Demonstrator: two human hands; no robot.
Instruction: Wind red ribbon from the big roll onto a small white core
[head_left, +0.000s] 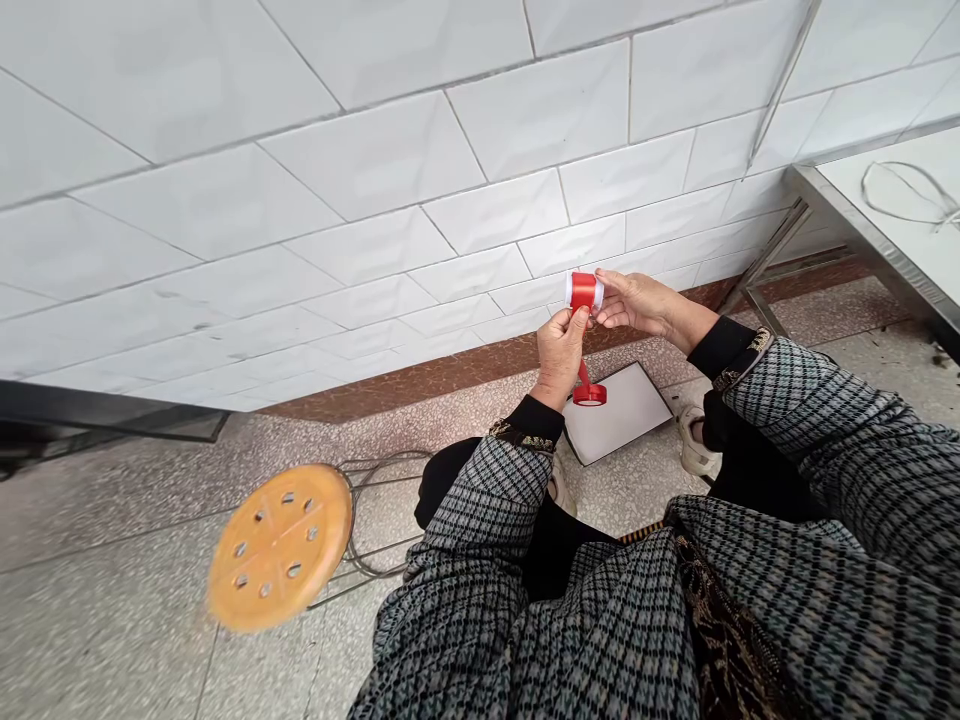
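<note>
Tiled wall close behind both hands (559, 350) gripping red spool (584, 291).

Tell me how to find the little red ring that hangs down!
Start at the white tiled wall and look down to the two hands held up in front of it. The right hand pinches a red roll, and the left hand grips a red strip under it. The ring dangles at that strip's end, flat and thin, lower than the fat roll.
</note>
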